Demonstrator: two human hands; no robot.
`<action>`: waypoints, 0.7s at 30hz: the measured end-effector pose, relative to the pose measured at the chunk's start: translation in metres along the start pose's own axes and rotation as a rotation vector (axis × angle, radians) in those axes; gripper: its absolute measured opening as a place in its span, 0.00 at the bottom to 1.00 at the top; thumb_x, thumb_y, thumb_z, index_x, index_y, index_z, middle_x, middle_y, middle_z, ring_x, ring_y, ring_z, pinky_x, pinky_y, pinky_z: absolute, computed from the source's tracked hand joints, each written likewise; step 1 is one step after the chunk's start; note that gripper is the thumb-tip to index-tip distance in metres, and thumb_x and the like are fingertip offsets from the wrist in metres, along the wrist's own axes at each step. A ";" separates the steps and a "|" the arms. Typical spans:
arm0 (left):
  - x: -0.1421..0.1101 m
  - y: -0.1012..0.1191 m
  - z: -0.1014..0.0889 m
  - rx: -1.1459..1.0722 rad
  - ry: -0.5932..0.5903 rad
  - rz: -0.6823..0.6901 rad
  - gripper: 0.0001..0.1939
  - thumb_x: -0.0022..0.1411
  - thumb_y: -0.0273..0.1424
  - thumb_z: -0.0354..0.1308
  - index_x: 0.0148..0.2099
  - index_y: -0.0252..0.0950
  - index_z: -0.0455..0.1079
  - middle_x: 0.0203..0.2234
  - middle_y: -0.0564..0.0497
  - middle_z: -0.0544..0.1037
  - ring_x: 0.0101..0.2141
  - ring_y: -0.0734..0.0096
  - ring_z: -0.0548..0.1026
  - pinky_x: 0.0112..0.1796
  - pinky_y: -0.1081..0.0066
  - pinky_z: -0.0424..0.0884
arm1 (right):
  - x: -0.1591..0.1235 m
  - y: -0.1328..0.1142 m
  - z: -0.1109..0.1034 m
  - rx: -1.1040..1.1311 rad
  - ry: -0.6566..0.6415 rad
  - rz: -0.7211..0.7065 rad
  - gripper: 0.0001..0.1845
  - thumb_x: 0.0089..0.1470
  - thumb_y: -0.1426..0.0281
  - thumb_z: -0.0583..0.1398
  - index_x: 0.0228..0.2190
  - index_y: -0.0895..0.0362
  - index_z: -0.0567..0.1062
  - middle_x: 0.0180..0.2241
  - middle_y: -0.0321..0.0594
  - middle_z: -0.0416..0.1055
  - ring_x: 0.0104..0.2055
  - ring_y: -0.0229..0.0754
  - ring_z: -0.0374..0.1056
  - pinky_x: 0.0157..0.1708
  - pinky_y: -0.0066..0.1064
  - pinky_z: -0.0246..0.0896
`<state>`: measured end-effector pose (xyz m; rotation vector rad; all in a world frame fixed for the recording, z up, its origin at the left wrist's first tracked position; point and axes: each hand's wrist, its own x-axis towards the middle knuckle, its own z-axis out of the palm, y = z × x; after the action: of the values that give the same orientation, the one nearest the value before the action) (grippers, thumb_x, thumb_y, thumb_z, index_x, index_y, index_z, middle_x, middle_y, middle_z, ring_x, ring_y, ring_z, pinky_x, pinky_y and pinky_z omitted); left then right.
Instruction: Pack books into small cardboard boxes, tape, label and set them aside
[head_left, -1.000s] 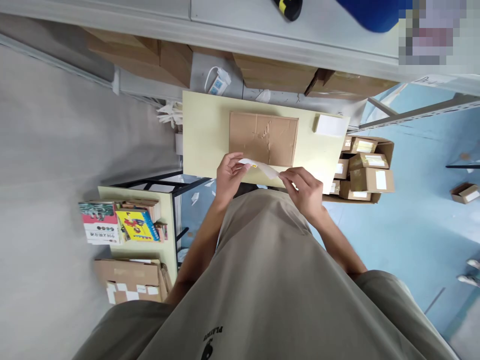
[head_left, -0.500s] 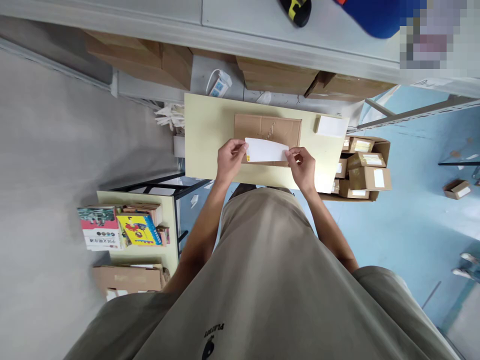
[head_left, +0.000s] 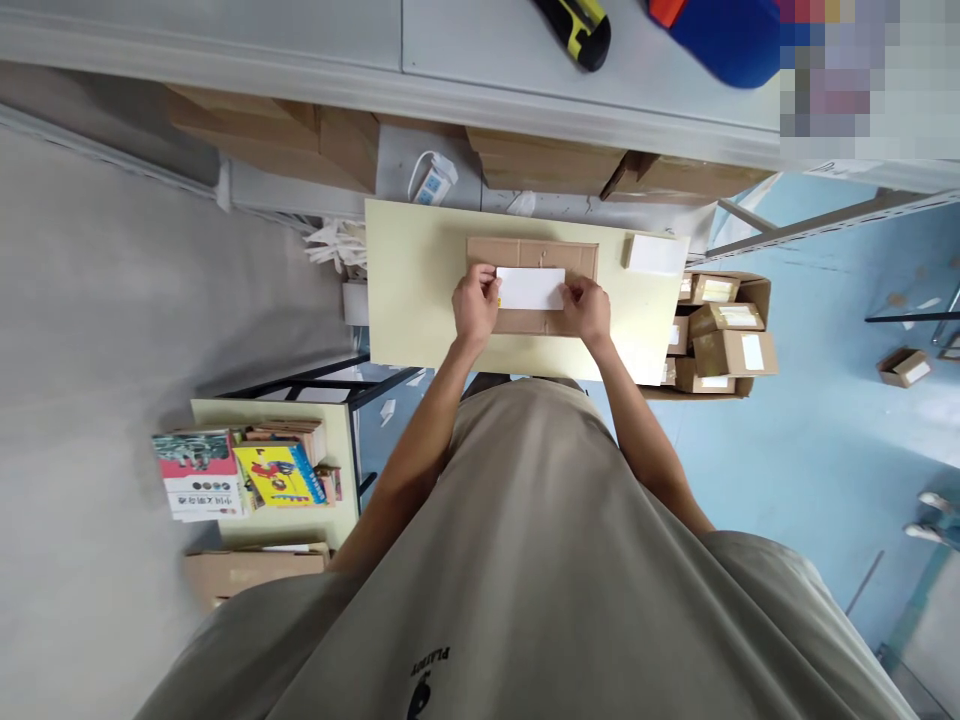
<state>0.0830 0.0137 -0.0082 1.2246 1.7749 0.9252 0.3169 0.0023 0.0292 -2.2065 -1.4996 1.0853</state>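
Note:
A brown cardboard box (head_left: 517,322) lies flat on the pale yellow table (head_left: 416,290) in front of me. Over its middle I hold a white label (head_left: 531,289) stretched level, with a small yellow mark at its left end. My left hand (head_left: 476,303) pinches the label's left end, and my right hand (head_left: 588,308) pinches the right end. Whether the label's underside touches the cardboard, I cannot tell. At the table's far right corner sits a stack of white labels (head_left: 657,254).
To the right, a large carton (head_left: 759,300) holds several small labelled boxes. Books (head_left: 277,475) lie on a low stand at left. A power strip (head_left: 436,180) rests behind the table. On the grey shelf above are a utility knife (head_left: 581,35) and a blue object (head_left: 724,40).
Both hands have moved inward and slightly away from me with the label. It was bowed and tilted over the box's near side; now it looks flat and lined up with the box.

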 end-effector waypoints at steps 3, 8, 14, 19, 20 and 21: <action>-0.001 -0.001 0.003 -0.012 0.000 0.023 0.09 0.70 0.25 0.71 0.46 0.44 0.76 0.37 0.49 0.86 0.41 0.58 0.83 0.56 0.58 0.79 | -0.001 -0.004 0.001 -0.041 -0.004 0.011 0.10 0.76 0.65 0.63 0.43 0.55 0.83 0.48 0.55 0.89 0.51 0.59 0.83 0.56 0.49 0.76; -0.001 0.001 0.004 0.014 -0.015 0.031 0.09 0.70 0.23 0.70 0.46 0.44 0.77 0.35 0.49 0.83 0.43 0.56 0.83 0.59 0.57 0.78 | -0.003 -0.013 0.005 -0.162 0.000 0.073 0.09 0.77 0.68 0.62 0.45 0.55 0.83 0.53 0.58 0.87 0.56 0.65 0.83 0.61 0.56 0.77; -0.001 0.002 0.011 0.038 -0.007 0.061 0.09 0.70 0.26 0.71 0.46 0.44 0.76 0.36 0.46 0.82 0.53 0.47 0.82 0.69 0.48 0.74 | -0.001 -0.008 0.012 -0.143 0.053 0.082 0.06 0.75 0.67 0.64 0.43 0.55 0.80 0.54 0.59 0.85 0.55 0.66 0.83 0.63 0.62 0.76; -0.008 0.001 0.006 0.102 0.018 0.111 0.17 0.73 0.44 0.74 0.55 0.42 0.78 0.56 0.33 0.82 0.70 0.34 0.75 0.74 0.40 0.69 | -0.008 -0.002 0.010 -0.151 0.067 -0.031 0.12 0.76 0.70 0.59 0.53 0.58 0.81 0.59 0.63 0.83 0.61 0.67 0.80 0.67 0.65 0.73; -0.011 0.003 0.004 0.123 0.020 0.117 0.22 0.74 0.49 0.73 0.58 0.40 0.78 0.62 0.30 0.80 0.74 0.32 0.73 0.75 0.39 0.68 | -0.012 -0.003 0.011 -0.172 0.065 -0.088 0.16 0.76 0.72 0.56 0.57 0.59 0.81 0.63 0.65 0.81 0.66 0.67 0.78 0.70 0.66 0.71; -0.013 0.005 0.003 0.143 0.002 0.130 0.26 0.75 0.52 0.70 0.61 0.39 0.78 0.68 0.27 0.76 0.76 0.30 0.70 0.76 0.37 0.66 | -0.016 -0.004 0.011 -0.195 0.056 -0.154 0.21 0.76 0.73 0.54 0.61 0.60 0.80 0.69 0.66 0.77 0.73 0.68 0.73 0.74 0.66 0.67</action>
<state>0.0904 0.0027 -0.0028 1.4453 1.8061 0.8848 0.3033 -0.0124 0.0304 -2.1807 -1.7846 0.8558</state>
